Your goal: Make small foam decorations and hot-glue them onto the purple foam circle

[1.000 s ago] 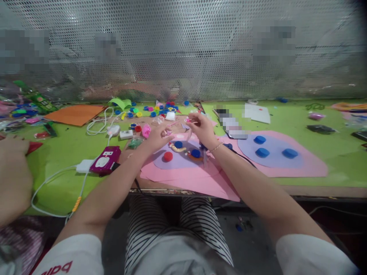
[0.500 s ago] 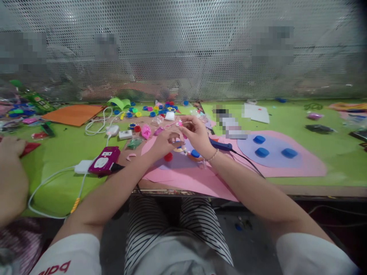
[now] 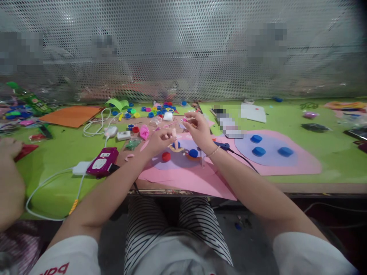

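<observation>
My left hand [image 3: 161,141] pinches a small pale pink piece [image 3: 174,134] over the left purple paper shape. To its right, my right hand [image 3: 197,128] holds a tiny bright pink piece [image 3: 185,120] between thumb and fingertips. The hands are apart. Below them on the purple paper [image 3: 168,163] lie a red cap [image 3: 166,156] and a blue cap [image 3: 193,153]. A pink paper sheet [image 3: 183,179] lies under the purple one. A blue-handled tool [image 3: 222,146] with a black cord rests just right of my right wrist.
Three blue caps stand on another purple shape [image 3: 269,160] at the right. A magenta power box [image 3: 102,162] with cables is at the left, near another person's hand [image 3: 10,147]. Loose caps, an orange sheet [image 3: 71,115] and a phone [image 3: 229,124] lie farther back.
My hands have moved apart; the right fingers have drawn up and away with the bright pink piece. The pale pink piece in my left hand now shows clearly. The view has shifted slightly.
</observation>
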Motion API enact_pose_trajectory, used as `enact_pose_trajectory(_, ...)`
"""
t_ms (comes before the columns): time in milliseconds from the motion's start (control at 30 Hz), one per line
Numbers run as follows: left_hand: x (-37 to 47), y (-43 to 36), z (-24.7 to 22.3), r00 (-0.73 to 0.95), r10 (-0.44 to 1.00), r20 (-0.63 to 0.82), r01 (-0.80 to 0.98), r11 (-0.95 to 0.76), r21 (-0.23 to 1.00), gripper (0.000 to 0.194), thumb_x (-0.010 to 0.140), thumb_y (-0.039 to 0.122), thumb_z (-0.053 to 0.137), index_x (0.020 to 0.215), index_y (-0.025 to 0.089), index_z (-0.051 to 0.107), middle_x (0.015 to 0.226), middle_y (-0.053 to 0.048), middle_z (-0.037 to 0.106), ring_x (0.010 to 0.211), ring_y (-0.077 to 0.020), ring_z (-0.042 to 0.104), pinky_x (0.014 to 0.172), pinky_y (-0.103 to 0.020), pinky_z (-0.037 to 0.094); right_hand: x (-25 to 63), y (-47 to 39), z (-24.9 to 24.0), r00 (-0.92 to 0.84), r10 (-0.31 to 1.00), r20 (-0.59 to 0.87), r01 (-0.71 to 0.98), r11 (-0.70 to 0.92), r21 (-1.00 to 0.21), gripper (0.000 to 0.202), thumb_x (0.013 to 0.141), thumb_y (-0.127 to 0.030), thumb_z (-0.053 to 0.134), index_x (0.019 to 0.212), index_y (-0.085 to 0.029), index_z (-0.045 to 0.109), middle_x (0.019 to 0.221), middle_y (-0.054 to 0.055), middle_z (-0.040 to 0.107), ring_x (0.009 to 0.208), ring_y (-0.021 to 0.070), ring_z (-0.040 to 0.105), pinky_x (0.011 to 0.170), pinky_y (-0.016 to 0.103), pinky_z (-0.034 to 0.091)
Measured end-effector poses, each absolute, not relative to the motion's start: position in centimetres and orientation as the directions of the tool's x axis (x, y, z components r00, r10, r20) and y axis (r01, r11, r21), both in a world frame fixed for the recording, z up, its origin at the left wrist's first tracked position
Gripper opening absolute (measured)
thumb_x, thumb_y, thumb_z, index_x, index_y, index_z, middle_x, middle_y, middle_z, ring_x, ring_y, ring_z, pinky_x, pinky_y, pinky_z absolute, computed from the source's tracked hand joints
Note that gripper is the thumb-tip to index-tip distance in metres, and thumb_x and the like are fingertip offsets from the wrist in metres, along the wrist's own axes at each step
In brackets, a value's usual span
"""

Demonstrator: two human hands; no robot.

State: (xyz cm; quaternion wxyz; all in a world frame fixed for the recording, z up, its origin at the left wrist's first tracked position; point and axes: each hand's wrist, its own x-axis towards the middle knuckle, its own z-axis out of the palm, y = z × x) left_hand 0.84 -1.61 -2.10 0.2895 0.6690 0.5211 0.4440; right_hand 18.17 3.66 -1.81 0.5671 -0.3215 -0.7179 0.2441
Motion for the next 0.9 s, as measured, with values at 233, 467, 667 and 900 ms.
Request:
enact_pose_trajectory(233,-0.4,-0.4,-2.3,-0.023,0.956,0.292,0.155,-0.285,0.946,0.012,0.07,0.029,0.065,0.07,0.017,0.061,0.072,-0.001,0.055,0.064,-0.0107,0.049,0.061,-0.026,0.041,18.6,4.9,-3.0,-0.398,0.657,0.64,0.441,0.749,-0.495,0.023,0.088,-0.017,0.048,0.107,-0.019,0.063,0.106,0.011,0.064,0.101,0.0221,0.059,0.088,0.039,0.049)
enact_pose_trajectory(467,-0.7,0.6,-2.8,-0.18,0.967,0.181,-0.187,-0.214,0.959,0.029,0.061,0.03,0.076,0.062,0.016,0.051,0.056,0.006,0.043,0.049,-0.0045,0.042,0.05,-0.02,0.037,18.6,4.8,-4.0,-0.642,0.677,0.361,0.611,0.735,-0.293,0.027,0.089,-0.01,0.047,0.109,-0.009,0.064,0.109,0.016,0.058,0.096,0.0212,0.06,0.092,0.036,0.046)
enact_pose_trajectory(667,-0.7,0.6,-2.3,-0.215,0.971,0.1,-0.338,-0.171,0.925,0.029,0.061,0.026,0.078,0.061,0.016,0.05,0.048,0.007,0.042,0.045,-0.0048,0.041,0.048,-0.018,0.035,18.5,4.7,-4.1,-0.652,0.699,0.295,0.644,0.715,-0.27,0.031,0.087,-0.007,0.048,0.115,-0.008,0.062,0.112,0.016,0.057,0.098,0.0202,0.061,0.093,0.032,0.045)
enact_pose_trajectory(900,-2.0,1.6,-2.5,-0.339,0.932,0.127,-0.402,-0.266,0.876,0.034,0.064,0.026,0.075,0.054,0.016,0.044,0.045,0.008,0.038,0.042,-0.0046,0.038,0.044,-0.018,0.031,19.0,5.0,-3.9,-0.68,0.684,0.265,0.656,0.729,-0.198,0.032,0.088,-0.011,0.049,0.117,-0.009,0.062,0.107,0.016,0.065,0.102,0.0235,0.059,0.093,0.033,0.043)
